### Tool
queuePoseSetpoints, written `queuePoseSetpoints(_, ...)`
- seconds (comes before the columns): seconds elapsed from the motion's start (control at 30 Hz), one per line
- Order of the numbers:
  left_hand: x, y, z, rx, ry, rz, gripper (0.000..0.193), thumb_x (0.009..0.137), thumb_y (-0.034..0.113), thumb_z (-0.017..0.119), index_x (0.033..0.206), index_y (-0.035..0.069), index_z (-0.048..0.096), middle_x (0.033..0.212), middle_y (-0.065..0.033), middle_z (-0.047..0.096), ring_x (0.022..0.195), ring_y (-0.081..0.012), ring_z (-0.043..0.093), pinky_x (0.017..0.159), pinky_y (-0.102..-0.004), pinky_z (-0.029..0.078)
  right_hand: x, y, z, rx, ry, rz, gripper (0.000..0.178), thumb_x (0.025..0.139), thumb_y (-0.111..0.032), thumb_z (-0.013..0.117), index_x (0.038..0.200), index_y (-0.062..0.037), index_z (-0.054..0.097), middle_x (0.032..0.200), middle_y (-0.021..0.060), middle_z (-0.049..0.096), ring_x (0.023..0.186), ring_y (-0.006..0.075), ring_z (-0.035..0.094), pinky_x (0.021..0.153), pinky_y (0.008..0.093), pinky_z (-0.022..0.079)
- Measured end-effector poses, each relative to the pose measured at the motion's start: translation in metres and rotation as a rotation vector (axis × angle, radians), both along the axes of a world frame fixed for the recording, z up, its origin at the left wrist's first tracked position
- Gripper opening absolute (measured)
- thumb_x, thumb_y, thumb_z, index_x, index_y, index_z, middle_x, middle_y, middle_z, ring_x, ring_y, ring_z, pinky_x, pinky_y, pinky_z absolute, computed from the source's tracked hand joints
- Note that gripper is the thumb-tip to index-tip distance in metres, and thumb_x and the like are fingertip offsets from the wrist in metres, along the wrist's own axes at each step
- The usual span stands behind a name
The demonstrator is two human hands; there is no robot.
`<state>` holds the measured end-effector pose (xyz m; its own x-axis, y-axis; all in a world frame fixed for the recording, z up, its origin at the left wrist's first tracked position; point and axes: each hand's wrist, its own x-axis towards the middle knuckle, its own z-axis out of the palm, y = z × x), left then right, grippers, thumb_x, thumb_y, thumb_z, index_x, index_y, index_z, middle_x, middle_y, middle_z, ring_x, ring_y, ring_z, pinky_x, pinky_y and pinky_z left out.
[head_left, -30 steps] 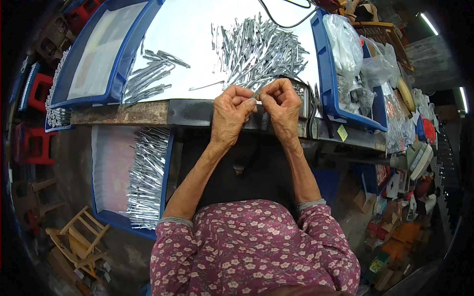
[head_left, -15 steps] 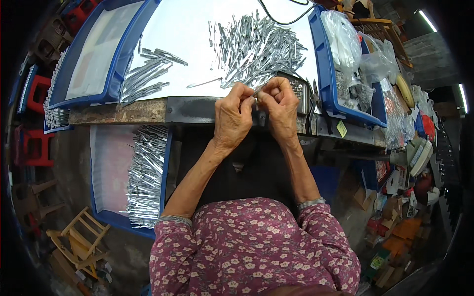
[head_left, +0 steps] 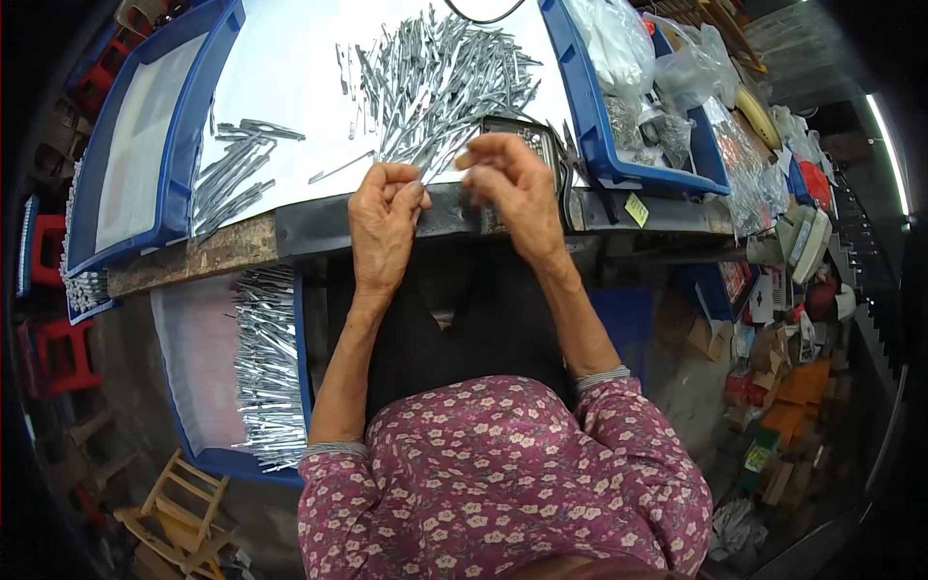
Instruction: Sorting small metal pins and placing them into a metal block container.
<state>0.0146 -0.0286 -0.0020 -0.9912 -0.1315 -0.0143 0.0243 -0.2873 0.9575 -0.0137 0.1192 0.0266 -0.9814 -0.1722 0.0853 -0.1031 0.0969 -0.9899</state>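
Observation:
My left hand (head_left: 384, 227) is closed in a pinch at the table's front edge. What it holds, if anything, is mostly hidden by the thumb and fingers. To its right, my right hand (head_left: 522, 198) is raised with curled fingers, its fingertips smeared by motion. It is just in front of a small dark-rimmed tray (head_left: 547, 145). Beyond both hands spreads a heap of slim silver metal pieces (head_left: 440, 82) on the white tabletop. One single metal piece (head_left: 340, 167) lies apart, left of the heap's near end. A smaller group of similar pieces (head_left: 232, 179) lies farther left.
Blue bins stand at the table's left (head_left: 172, 145) and right (head_left: 633, 174), the right one holding plastic bags (head_left: 609, 48). Pliers (head_left: 572, 159) lie beside the small tray. Below the table's left part, another blue bin (head_left: 198, 387) holds many metal pieces. A wooden stool (head_left: 188, 503) stands lower left.
The hands were together at the fingertips and are now apart. My left hand has moved left and slightly down, while my right hand has drawn away from it. The whole view has shifted a little.

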Motion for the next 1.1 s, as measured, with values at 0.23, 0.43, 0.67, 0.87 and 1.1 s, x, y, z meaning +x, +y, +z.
queuePoseSetpoints(0.23, 0.000, -0.002, 0.000, -0.040, -0.001, -0.049, 0.007, 0.085, 0.004, 0.050, 0.090, -0.001, 0.052, 0.067, 0.0002, 0.053, 0.054, -0.0020, 0.041, 0.049, -0.0148, 0.033, -0.044, 0.067, -0.025, 0.718, 0.363, -0.318, 0.016, 0.078, -0.007, 0.054, 0.088, 0.0039, 0.059, 0.073, 0.0104, 0.060, 0.062, 0.0132, 0.055, 0.058, 0.0262, 0.044)
queuePoseSetpoints(0.43, 0.000, -0.005, -0.004, -0.145, 0.022, -0.022, 0.007, 0.080, 0.003, 0.055, 0.086, -0.001, 0.053, 0.070, 0.0003, 0.052, 0.057, -0.0015, 0.044, 0.051, -0.0154, 0.035, -0.054, 0.065, -0.031, 0.864, 0.520, -0.218, 0.011, 0.076, -0.007, 0.057, 0.081, 0.0013, 0.059, 0.077, 0.0130, 0.059, 0.063, 0.0235, 0.058, 0.059, 0.0315, 0.045)
queuePoseSetpoints(0.67, 0.001, -0.001, -0.001, -0.094, -0.023, 0.018, 0.007, 0.078, 0.001, 0.056, 0.084, -0.002, 0.054, 0.066, 0.0011, 0.051, 0.056, -0.0019, 0.045, 0.049, -0.0157, 0.036, -0.062, 0.061, -0.035, 0.966, 0.581, -0.183, 0.009, 0.074, -0.007, 0.060, 0.078, 0.0000, 0.056, 0.077, 0.0155, 0.059, 0.068, 0.0311, 0.059, 0.061, 0.0370, 0.045)
queuePoseSetpoints(0.87, 0.003, 0.001, -0.003, -0.137, -0.009, 0.011, 0.010, 0.083, 0.007, 0.055, 0.089, -0.001, 0.054, 0.065, 0.0016, 0.050, 0.053, -0.0017, 0.041, 0.045, -0.0147, 0.031, -0.074, 0.062, -0.031, 1.157, 0.641, -0.021, 0.007, 0.075, -0.007, 0.054, 0.074, -0.0002, 0.052, 0.072, 0.0196, 0.057, 0.069, 0.0376, 0.055, 0.060, 0.0425, 0.043)
queuePoseSetpoints(1.1, 0.003, 0.002, -0.005, -0.221, 0.047, 0.057, 0.007, 0.083, 0.004, 0.048, 0.086, 0.000, 0.051, 0.061, -0.0025, 0.053, 0.055, -0.0070, 0.048, 0.051, -0.0219, 0.040, -0.067, 0.063, -0.027, 1.079, 0.639, 0.097, 0.008, 0.075, -0.006, 0.051, 0.077, 0.0008, 0.049, 0.072, 0.0210, 0.054, 0.067, 0.0395, 0.053, 0.058, 0.0449, 0.040)
